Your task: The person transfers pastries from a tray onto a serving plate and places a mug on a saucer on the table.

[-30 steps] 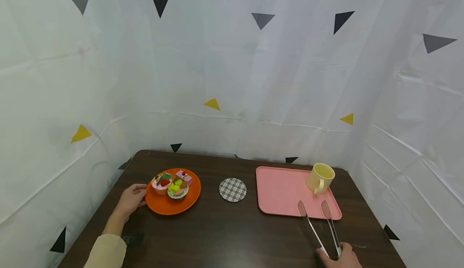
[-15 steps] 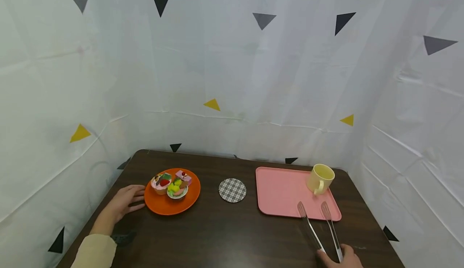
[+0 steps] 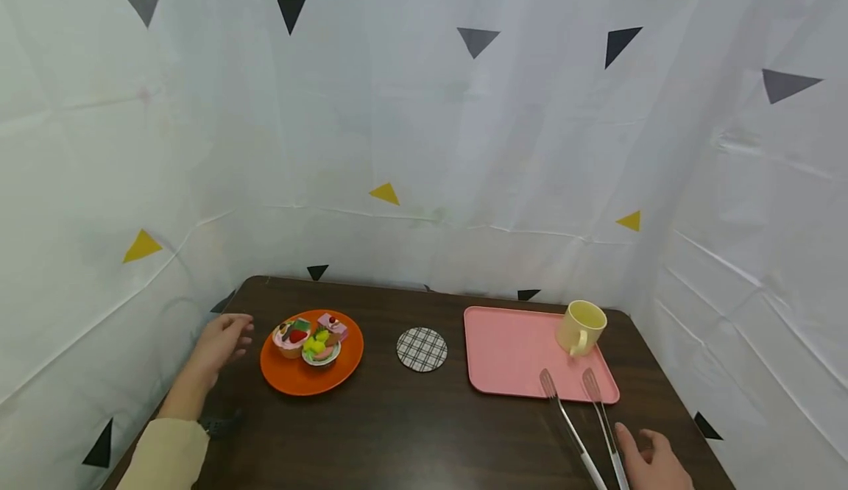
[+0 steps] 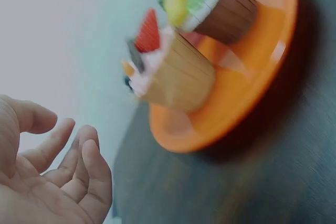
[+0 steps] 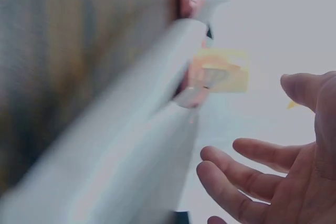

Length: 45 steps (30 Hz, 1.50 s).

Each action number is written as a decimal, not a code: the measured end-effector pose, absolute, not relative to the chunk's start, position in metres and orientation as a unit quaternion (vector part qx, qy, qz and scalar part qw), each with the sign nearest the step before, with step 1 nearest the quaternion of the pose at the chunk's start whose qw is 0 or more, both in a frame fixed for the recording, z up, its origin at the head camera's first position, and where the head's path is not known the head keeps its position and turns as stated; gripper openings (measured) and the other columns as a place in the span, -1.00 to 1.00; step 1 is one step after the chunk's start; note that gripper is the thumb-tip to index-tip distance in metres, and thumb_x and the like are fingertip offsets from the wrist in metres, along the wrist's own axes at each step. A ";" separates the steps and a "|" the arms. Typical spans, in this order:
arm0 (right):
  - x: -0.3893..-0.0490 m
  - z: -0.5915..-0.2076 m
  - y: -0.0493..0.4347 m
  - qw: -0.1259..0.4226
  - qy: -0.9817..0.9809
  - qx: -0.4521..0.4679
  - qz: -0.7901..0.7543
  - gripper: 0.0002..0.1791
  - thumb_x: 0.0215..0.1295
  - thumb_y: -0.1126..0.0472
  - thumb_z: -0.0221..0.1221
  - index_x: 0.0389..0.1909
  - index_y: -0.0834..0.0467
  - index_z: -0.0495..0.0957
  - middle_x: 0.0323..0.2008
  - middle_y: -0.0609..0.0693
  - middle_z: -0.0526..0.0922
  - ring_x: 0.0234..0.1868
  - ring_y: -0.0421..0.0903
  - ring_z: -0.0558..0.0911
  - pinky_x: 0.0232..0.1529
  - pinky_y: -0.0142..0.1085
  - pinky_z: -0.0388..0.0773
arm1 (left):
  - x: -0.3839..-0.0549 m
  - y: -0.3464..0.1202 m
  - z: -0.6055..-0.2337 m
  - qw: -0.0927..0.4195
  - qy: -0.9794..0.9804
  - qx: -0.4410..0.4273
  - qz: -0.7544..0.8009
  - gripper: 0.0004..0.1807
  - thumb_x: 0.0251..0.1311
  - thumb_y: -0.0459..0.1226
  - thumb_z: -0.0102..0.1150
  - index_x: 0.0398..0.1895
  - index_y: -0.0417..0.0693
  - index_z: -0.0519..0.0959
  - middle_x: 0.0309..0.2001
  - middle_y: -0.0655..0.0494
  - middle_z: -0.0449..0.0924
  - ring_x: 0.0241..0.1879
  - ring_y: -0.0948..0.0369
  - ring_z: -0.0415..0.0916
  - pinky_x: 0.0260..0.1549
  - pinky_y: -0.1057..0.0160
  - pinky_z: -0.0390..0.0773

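My left hand (image 3: 218, 344) hovers just left of the orange plate (image 3: 285, 383), apart from it, with fingers loosely bent and holding nothing. On the plate sit a pink-topped cupcake (image 3: 290, 338) with a strawberry, a fruit-topped cupcake (image 3: 322, 349) and a pink cake slice (image 3: 333, 324). My right hand (image 3: 656, 464) is beside the white handles of the tongs (image 3: 583, 446), fingers relaxed, with nothing in its grasp. The tongs' tips lie over the near edge of the pink tray (image 3: 510, 350). In the right wrist view the handles look large and blurred, apart from the fingers.
A yellow mug (image 3: 581, 328) stands at the tray's right side. A round checked coaster (image 3: 422, 349) lies between plate and tray on the dark wooden table (image 3: 397, 431). A white curtain (image 3: 424, 122) with triangles encloses the table at the back and sides.
My left hand has left the plate's rim and moved left. My right hand has let go of the tongs' handles and shifted right. The plate, tray, mug and coaster stay put.
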State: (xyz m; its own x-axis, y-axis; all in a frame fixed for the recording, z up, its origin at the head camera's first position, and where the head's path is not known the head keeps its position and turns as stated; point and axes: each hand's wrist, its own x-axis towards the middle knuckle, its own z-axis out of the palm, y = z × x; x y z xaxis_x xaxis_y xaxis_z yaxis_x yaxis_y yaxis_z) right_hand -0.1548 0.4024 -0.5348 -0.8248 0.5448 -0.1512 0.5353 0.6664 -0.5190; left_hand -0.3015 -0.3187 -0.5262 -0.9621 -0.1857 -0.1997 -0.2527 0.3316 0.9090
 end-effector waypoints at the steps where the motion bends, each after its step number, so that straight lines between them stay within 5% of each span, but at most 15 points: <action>1: -0.156 -0.529 0.405 0.008 -0.916 -0.293 0.275 0.13 0.51 -0.56 -0.18 0.35 0.54 0.26 -0.06 0.50 0.68 -0.08 0.44 0.68 0.01 0.37 0.53 | -0.303 -0.316 -0.522 0.022 0.818 -0.128 0.560 -0.33 0.74 0.04 -0.28 0.60 -0.27 0.27 0.47 -0.34 0.41 0.12 0.08 0.63 0.00 0.23 0.78; 5: -0.160 -0.501 0.414 -0.005 -0.925 -0.274 0.263 0.16 0.49 -0.61 -0.23 0.45 0.45 0.20 0.07 0.49 0.64 -0.09 0.38 0.70 -0.06 0.37 0.48 | -0.313 -0.304 -0.502 0.005 0.828 -0.096 0.552 -0.32 0.73 0.05 -0.26 0.58 -0.29 0.29 0.46 -0.37 0.42 0.15 0.03 0.63 0.01 0.22 0.80; 10: -0.170 -0.469 0.418 0.006 -0.933 -0.223 0.283 0.12 0.52 -0.58 -0.21 0.55 0.38 0.18 0.15 0.45 0.64 -0.12 0.22 0.74 -0.23 0.11 0.59 | -0.322 -0.286 -0.477 0.029 0.837 -0.059 0.543 -0.34 0.74 0.03 -0.20 0.60 -0.29 0.27 0.50 -0.39 0.38 0.30 -0.11 0.58 0.11 0.20 0.78; 17: -0.188 -0.443 0.405 0.136 -0.919 -0.206 0.309 -0.29 0.64 -0.28 -0.03 0.43 0.22 0.45 0.22 0.37 0.67 0.16 0.33 0.66 -0.01 0.16 0.56 | -0.335 -0.244 -0.458 0.110 0.848 0.030 0.518 -0.39 0.74 -0.08 -0.08 0.56 -0.37 0.34 0.43 -0.38 0.51 0.41 -0.20 0.55 0.37 -0.10 0.61; 23: -0.202 -0.441 0.398 0.209 -0.897 -0.200 0.333 -0.45 0.66 -0.11 0.04 0.29 0.26 0.57 0.18 0.35 0.70 0.19 0.30 0.66 -0.04 0.04 0.57 | -0.349 -0.205 -0.454 0.138 0.846 0.081 0.509 -0.45 0.72 -0.14 -0.04 0.49 -0.41 0.41 0.34 -0.34 0.61 0.36 -0.20 0.60 0.35 -0.13 0.63; 38: -0.224 -0.451 0.388 0.193 -0.898 -0.194 0.346 -0.39 0.65 -0.17 0.03 0.29 0.29 0.55 0.20 0.41 0.65 0.20 0.37 0.61 0.05 0.24 0.57 | -0.369 -0.114 -0.479 0.198 0.825 0.038 0.528 -0.56 0.68 -0.32 -0.04 0.41 -0.46 0.49 0.22 -0.41 0.65 0.18 -0.16 0.71 0.13 0.09 0.79; 45: -0.241 -0.462 0.375 0.172 -0.913 -0.193 0.316 -0.34 0.67 -0.23 -0.05 0.30 0.27 0.55 0.18 0.38 0.66 0.18 0.37 0.63 0.05 0.30 0.59 | -0.380 -0.088 -0.498 0.199 0.817 0.009 0.542 -0.61 0.64 -0.37 -0.04 0.36 -0.42 0.53 0.06 -0.27 0.67 0.02 -0.06 0.72 0.02 0.17 0.82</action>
